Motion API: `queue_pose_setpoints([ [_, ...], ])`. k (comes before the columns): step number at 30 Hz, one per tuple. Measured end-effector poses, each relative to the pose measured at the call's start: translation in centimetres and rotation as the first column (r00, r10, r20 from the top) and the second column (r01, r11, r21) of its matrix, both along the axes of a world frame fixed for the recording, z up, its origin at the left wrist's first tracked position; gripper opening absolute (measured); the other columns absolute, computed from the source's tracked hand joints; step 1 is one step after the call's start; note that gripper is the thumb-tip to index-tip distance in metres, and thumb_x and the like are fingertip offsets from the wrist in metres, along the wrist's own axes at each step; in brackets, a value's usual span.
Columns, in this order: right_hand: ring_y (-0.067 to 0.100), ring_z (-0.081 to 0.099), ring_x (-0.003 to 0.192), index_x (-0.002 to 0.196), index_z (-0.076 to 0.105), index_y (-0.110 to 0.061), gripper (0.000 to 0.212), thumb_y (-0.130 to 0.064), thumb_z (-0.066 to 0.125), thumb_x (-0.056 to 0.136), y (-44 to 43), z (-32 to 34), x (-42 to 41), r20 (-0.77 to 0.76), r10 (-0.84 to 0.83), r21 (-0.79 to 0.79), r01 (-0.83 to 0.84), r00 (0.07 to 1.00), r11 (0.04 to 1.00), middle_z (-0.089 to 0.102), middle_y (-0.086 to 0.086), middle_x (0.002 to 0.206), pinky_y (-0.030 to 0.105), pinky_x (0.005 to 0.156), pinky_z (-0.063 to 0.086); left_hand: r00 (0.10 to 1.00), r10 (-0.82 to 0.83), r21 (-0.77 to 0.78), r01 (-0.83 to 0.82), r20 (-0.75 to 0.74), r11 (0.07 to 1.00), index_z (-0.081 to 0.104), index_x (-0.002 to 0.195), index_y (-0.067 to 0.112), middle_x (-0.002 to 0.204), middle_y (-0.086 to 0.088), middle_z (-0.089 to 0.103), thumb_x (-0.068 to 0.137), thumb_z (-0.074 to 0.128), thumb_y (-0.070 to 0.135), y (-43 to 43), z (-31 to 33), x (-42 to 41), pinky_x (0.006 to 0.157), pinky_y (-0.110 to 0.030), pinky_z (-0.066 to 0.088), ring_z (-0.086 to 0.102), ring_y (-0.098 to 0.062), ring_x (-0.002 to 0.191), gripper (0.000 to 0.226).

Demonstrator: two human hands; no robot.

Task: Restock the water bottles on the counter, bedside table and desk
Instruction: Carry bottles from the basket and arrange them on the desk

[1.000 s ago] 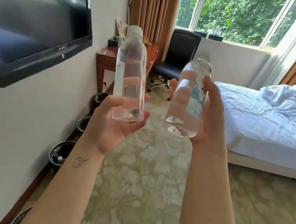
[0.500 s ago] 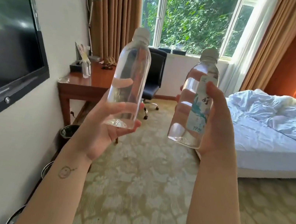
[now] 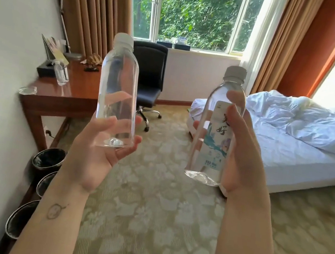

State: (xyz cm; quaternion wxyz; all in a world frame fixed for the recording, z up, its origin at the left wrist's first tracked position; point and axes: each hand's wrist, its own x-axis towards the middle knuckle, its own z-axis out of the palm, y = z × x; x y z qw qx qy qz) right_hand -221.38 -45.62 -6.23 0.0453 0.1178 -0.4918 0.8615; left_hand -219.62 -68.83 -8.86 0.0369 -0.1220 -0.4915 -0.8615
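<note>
Nearest the camera, both bare forearms reach forward and up, each hand carrying one bottle, the two held apart at chest height. The left hand (image 3: 96,155) cups the base of a clear, unlabelled plastic water bottle with a white screw cap (image 3: 116,88). Its thumb lies on the near side and its fingers curl round the far side, so the bottle stands almost upright. The right hand (image 3: 244,161) wraps the lower body of a second clear plastic bottle with a pale cap and a white-and-teal printed label (image 3: 213,147), with the thumb lying across the top of the label. Holding them low and upright probably leaves each bottle ready to be stood straight down on a surface.

Both bottles look full and sealed, with water clear enough to show the room through them.

Below the left arm, round black waste bins (image 3: 48,157) line the wall beside the patterned beige carpet (image 3: 148,211). Further on, against the left wall, stands a reddish-brown wooden desk (image 3: 80,91). It already bears a small clear bottle (image 3: 61,72), just beside a black tissue box (image 3: 45,69). As the nearest restocking spot, the desk seems the likely destination. A black office chair (image 3: 149,69) sits behind it, an unmade white bed (image 3: 300,152) lies to the right, and a wide window (image 3: 193,10) closes the far wall.
</note>
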Motion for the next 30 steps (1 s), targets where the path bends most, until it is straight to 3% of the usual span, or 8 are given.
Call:
queue_pose_setpoints([
  [3,0.024,0.07,0.084,0.124,0.058,-0.029,0.051,-0.036,0.074,0.076,1.2,-0.1,-4.4,-0.029,-0.001,0.033,0.002,1.0,0.999,0.07,0.005,0.095,0.037,0.069,0.057,1.0,0.006,0.035,-0.006,0.013,0.999,0.067,0.119,0.024,0.108,-0.008,0.07,0.067,0.068,0.032,0.8,-0.3,-4.5,0.066,-0.028,0.057,0.069,-0.019,0.088,0.053],
  [10,0.027,0.071,0.085,0.122,0.059,-0.032,0.054,-0.036,0.075,0.071,5.6,1.5,-17.4,-0.057,0.004,0.086,0.001,0.998,0.996,0.072,0.008,0.096,0.039,0.069,0.058,0.999,0.041,0.022,-0.04,-0.03,0.999,0.076,0.105,0.031,0.102,-0.004,0.072,0.064,0.068,0.036,5.7,0.6,-17.1,0.066,-0.028,0.058,0.069,-0.018,0.082,0.041],
  [17,0.034,0.067,0.089,0.122,0.058,-0.031,0.048,-0.035,0.073,0.077,8.2,1.7,-28.3,-0.028,0.072,0.119,-0.068,0.997,0.991,0.066,0.02,0.109,0.045,0.073,0.056,0.994,0.102,0.0,-0.102,-0.049,0.995,0.06,0.127,0.025,0.106,-0.009,0.069,0.061,0.076,0.033,9.5,0.6,-26.6,0.065,-0.031,0.057,0.067,-0.022,0.082,0.068],
  [21,0.029,0.069,0.087,0.118,0.062,-0.032,0.042,-0.032,0.07,0.077,8.4,0.6,-33.1,0.009,0.073,0.115,-0.074,0.997,0.991,0.069,0.011,0.101,0.038,0.068,0.057,0.991,0.133,0.001,-0.133,-0.009,0.991,0.052,0.136,0.021,0.104,-0.01,0.069,0.065,0.069,0.033,9.6,0.1,-30.7,0.063,-0.031,0.056,0.066,-0.023,0.079,0.074],
  [23,0.026,0.068,0.082,0.112,0.064,-0.034,0.036,-0.031,0.07,0.077,8.0,0.2,-35.4,0.014,0.092,0.091,-0.093,0.996,0.992,0.069,0.008,0.095,0.036,0.064,0.057,0.989,0.151,0.002,-0.151,0.008,0.989,0.06,0.128,0.025,0.104,-0.009,0.07,0.064,0.069,0.035,9.3,-0.1,-32.5,0.063,-0.03,0.057,0.067,-0.022,0.079,0.066],
  [26,0.027,0.068,0.083,0.119,0.061,-0.031,0.043,-0.031,0.071,0.077,6.7,-0.2,-39.2,0.023,0.11,0.087,-0.112,0.994,0.99,0.067,0.009,0.096,0.037,0.065,0.056,0.986,0.165,-0.011,-0.165,0.011,0.986,0.074,0.108,0.032,0.103,-0.006,0.071,0.064,0.068,0.037,8.0,-0.4,-36.0,0.064,-0.029,0.057,0.068,-0.019,0.08,0.045],
  [30,0.027,0.067,0.079,0.12,0.06,-0.03,0.046,-0.032,0.072,0.076,4.3,-0.4,-44.5,0.005,0.128,0.098,-0.128,0.992,0.987,0.065,0.01,0.095,0.038,0.064,0.055,0.988,0.156,0.018,-0.156,0.001,0.988,0.073,0.11,0.028,0.104,-0.009,0.071,0.065,0.069,0.035,5.8,-0.5,-41.3,0.063,-0.028,0.057,0.068,-0.021,0.078,0.045],
])
